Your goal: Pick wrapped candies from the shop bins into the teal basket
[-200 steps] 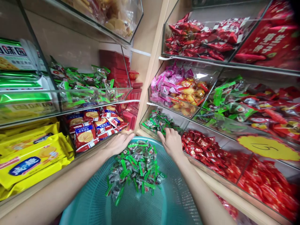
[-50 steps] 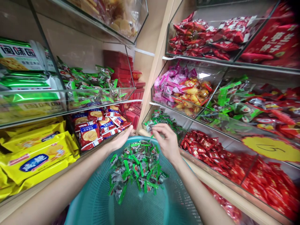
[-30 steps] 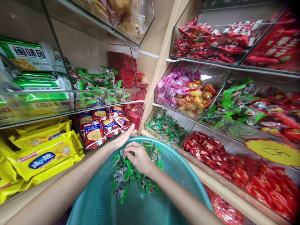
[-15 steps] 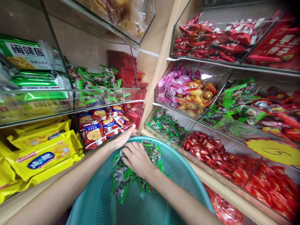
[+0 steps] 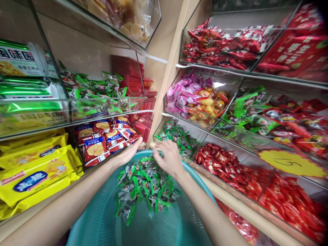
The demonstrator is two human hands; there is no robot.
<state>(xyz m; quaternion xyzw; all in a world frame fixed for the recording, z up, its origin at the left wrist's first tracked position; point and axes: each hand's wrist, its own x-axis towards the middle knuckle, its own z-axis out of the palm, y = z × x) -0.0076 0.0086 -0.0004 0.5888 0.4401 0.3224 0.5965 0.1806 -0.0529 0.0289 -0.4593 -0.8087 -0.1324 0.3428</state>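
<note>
Before me is a teal plastic basket with perforated walls. Green-and-clear wrapped candies lie heaped at its far side. My left hand is at the far left rim, fingers stretched forward and nothing seen in them. Above the far right rim is my right hand, its fingers loosely bent and the thumb apart, with no candy visible in it. Just beyond it, a shelf compartment holds small green-wrapped candies. Blue-and-red cookie packets sit left of my left hand.
Yellow biscuit packs fill the lower left shelf, below green packs. Glass-fronted shelves on the right hold red-wrapped candies and pink-wrapped sweets. A yellow price tag hangs there. A wooden post stands at the corner.
My right hand has lifted out of the candy heap and moved right to the far rim, its fingers looser. More candies show in the basket. The view has shifted slightly right.
</note>
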